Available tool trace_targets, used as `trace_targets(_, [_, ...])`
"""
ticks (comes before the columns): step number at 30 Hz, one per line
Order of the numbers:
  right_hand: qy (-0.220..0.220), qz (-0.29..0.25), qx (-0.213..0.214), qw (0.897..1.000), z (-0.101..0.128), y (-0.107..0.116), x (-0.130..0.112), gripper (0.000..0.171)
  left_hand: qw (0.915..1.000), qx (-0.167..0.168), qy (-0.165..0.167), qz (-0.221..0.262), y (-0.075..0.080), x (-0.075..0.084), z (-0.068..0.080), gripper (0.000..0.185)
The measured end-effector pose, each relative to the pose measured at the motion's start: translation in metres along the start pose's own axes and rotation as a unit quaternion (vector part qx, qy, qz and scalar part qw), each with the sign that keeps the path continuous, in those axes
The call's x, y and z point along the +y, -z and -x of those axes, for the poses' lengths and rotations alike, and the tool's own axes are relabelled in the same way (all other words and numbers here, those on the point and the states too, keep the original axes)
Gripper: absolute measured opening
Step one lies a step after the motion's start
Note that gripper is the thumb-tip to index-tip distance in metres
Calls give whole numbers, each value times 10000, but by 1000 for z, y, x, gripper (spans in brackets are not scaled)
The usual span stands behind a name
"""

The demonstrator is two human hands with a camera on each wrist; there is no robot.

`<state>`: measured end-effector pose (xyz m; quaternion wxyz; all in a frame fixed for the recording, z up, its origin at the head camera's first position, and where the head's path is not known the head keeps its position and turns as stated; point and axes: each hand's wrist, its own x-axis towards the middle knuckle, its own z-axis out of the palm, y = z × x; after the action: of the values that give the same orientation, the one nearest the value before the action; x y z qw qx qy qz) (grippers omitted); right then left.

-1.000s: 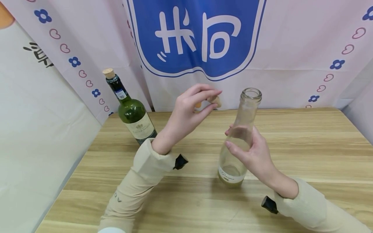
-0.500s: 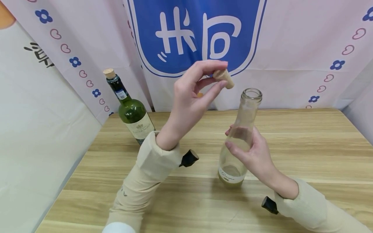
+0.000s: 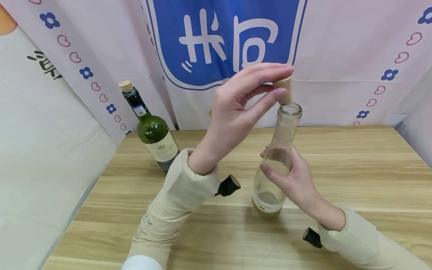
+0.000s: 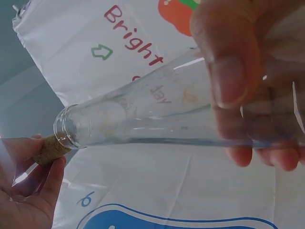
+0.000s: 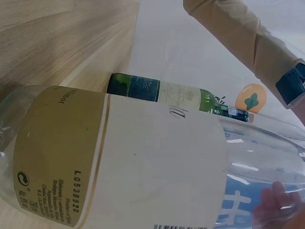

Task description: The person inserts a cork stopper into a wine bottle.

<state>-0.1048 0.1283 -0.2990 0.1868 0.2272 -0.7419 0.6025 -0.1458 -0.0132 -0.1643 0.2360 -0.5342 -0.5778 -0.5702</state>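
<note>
My left hand [image 3: 241, 99] pinches a cork [image 3: 286, 89] between thumb and fingers right at the mouth of a clear glass wine bottle [image 3: 280, 131]. Seen in the left wrist view, the cork [image 4: 51, 150] overlaps the bottle's rim; whether its end has entered the neck, I cannot tell. Lower down, my right hand [image 3: 297, 180] grips the clear bottle's body, thumb in front and fingers wrapped behind. That bottle stands upright on the table with a pale label near its base. In the right wrist view its white and gold label [image 5: 162, 162] fills the front.
A green wine bottle [image 3: 155, 131] with a cork in its top stands at the back left of the wooden table [image 3: 364, 168], behind my left forearm. A printed white and blue curtain [image 3: 337, 45] hangs along the table's far edge.
My left hand has risen and moved right, bringing the cork from left of the clear bottle to its mouth. The right hand and both bottles have stayed in place.
</note>
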Motion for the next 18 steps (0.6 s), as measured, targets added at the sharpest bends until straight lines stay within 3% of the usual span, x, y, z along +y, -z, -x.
trace_targets(5, [-18,-14,69,10000,0,0,-1,35,9995,-234,-120,-172,-2,1,-2,22])
trace_targets(18, [-1,-36,100,9999,0,-1,-1,34,9980,-452,-199,-387,-7,2,-1,21])
